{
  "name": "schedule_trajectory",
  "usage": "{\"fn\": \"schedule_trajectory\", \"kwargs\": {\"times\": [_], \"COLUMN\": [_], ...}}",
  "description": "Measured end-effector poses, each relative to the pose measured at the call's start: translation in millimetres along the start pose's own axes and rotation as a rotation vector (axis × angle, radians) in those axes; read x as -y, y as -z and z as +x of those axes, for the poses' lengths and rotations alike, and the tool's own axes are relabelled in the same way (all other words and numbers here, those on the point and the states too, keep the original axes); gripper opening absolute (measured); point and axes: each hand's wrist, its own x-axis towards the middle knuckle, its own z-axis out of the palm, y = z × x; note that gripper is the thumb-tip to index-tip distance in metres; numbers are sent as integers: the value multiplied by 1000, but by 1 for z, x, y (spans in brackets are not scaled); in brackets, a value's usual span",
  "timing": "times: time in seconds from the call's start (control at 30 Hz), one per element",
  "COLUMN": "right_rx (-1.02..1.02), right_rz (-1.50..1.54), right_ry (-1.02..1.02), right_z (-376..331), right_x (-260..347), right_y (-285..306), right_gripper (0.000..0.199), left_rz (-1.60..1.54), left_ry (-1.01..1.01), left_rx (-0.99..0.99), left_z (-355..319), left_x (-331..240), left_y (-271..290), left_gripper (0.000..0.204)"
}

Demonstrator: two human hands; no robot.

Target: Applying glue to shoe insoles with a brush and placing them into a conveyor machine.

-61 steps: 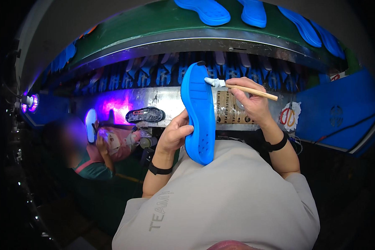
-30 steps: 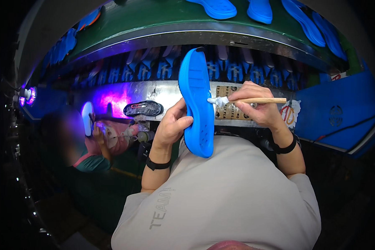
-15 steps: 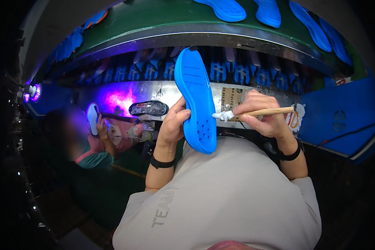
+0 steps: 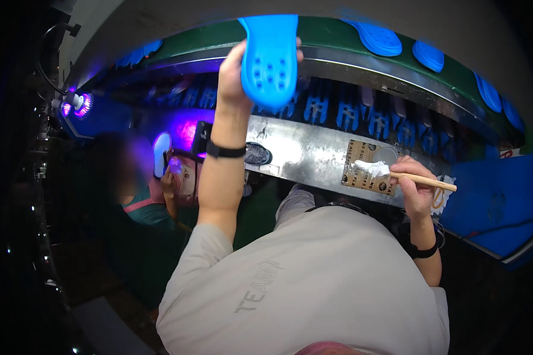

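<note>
Far forward, my left hand (image 4: 234,71) grips a blue shoe sole (image 4: 269,74) by its sides, fingers showing at both edges. The sole has a group of small holes in its near end, and its far end is cut off by the dark cover above. It is over the edge of the green belt (image 4: 331,44). At the right, my right hand (image 4: 417,189) is closed around a wooden stick (image 4: 435,181). White crumpled cloth-like material (image 4: 371,168) covers its head, which is over a piece of printed cardboard (image 4: 356,152).
A pale round dish (image 4: 387,155) is on the cardboard. The metal bench (image 4: 302,148) carries a dark shoe piece (image 4: 257,154). Blue soles (image 4: 376,40) lie on the belt, with blue parts (image 4: 348,115) racked beneath. Purple lamps (image 4: 77,107) and a co-worker holding a sole (image 4: 161,155) are left.
My left hand has carried the blue sole forward and up from my chest to the belt. My right hand has drawn the stick off the sole, moving right and slightly nearer.
</note>
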Motion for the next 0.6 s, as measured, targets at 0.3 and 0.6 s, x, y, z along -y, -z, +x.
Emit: {"fn": "schedule_trajectory", "kwargs": {"times": [0.3, 0.6], "right_rx": [-359, -472], "right_rz": [3, -384], "right_ry": [-245, -449], "right_z": [-29, -44], "right_x": [-12, -44], "right_y": [-14, -20], "right_gripper": [19, 18], "left_rz": [1006, 1540], "left_ry": [-315, -363], "left_rx": [-538, -261], "left_z": [61, 20], "left_x": [-51, -142], "left_y": [123, 188], "left_gripper": [25, 23]}}
